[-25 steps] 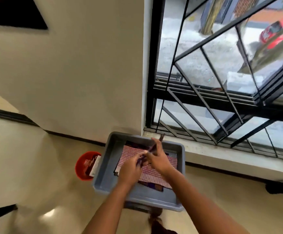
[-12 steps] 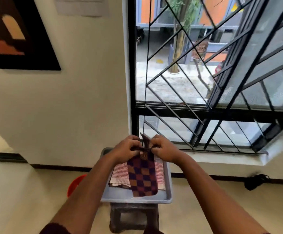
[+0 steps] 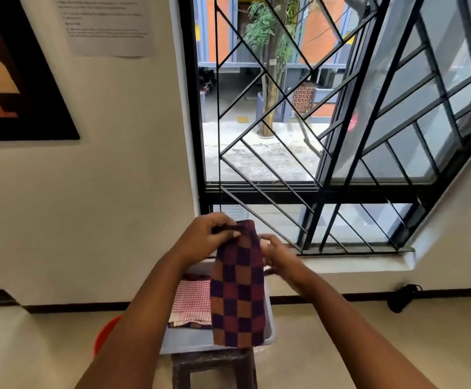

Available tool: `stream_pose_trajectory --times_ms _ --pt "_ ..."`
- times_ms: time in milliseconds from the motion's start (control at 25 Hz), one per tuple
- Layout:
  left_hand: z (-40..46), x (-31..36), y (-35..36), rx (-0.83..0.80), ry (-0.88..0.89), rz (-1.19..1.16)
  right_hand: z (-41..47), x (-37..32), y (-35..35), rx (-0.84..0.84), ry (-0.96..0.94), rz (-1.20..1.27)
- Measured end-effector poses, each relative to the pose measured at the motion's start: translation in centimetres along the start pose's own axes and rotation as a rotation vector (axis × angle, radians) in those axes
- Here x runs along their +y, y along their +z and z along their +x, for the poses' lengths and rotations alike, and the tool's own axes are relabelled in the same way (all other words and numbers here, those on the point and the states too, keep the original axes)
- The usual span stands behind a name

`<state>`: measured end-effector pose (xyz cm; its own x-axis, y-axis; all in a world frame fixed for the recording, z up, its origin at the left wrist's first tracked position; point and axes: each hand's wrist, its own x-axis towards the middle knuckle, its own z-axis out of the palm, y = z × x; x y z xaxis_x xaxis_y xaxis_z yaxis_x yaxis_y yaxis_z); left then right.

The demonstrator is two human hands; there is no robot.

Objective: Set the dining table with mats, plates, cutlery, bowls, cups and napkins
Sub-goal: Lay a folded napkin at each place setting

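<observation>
Hanging from the left hand (image 3: pixel 204 238), a folded checked mat (image 3: pixel 237 287) in purple, maroon and orange drops straight down in front of the grey tub (image 3: pixel 189 339). That hand pinches the mat's top edge between thumb and curled fingers. The right hand (image 3: pixel 277 258) sits just beside the mat's right edge; its fingers are behind the cloth, so whether they grip it cannot be told. A red-and-white checked cloth (image 3: pixel 192 300) lies inside the tub, which rests on a dark wooden stool (image 3: pixel 214 366). A printed sheet (image 3: pixel 108 23) is taped to the wall, its text too blurred to read.
</observation>
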<state>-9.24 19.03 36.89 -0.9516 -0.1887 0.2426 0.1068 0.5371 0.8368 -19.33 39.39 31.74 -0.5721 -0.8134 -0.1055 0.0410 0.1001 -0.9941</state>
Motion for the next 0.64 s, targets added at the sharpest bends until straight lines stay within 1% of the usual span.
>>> stream_pose_trajectory --times_ms 80,120,200,280,360,440,560,640 --pt "0.6 0.4 -0.2 0.074 -0.075 -0.166 -1.3 1.6 -0.7 -0.091 0.073 -0.034" --pt "1.0 0.5 -0.1 0.109 -0.110 -0.209 -2.0 2.4 -0.9 -0.132 0.130 -0.010" --pt "1.6 1.2 0.3 0.194 -0.143 -0.238 -3.3 3.6 -1.0 -0.180 0.242 0.081" --pt "2.2 1.9 0.6 0.256 -0.170 -0.237 -4.1 4.4 -1.3 -0.169 0.306 0.184" --pt "3.1 2.3 0.8 0.316 -0.213 -0.223 -4.6 4.9 -2.2 -0.138 0.311 0.285" --pt "3.9 2.6 1.2 0.377 -0.260 -0.238 -5.0 5.1 -3.4 -0.068 0.298 0.440" --pt "4.5 2.4 1.6 0.505 -0.317 -0.235 -5.1 5.5 -5.1 0.116 0.230 0.740" --pt "4.4 1.5 1.5 0.592 -0.380 -0.251 -5.0 6.3 -6.2 0.202 0.182 0.885"
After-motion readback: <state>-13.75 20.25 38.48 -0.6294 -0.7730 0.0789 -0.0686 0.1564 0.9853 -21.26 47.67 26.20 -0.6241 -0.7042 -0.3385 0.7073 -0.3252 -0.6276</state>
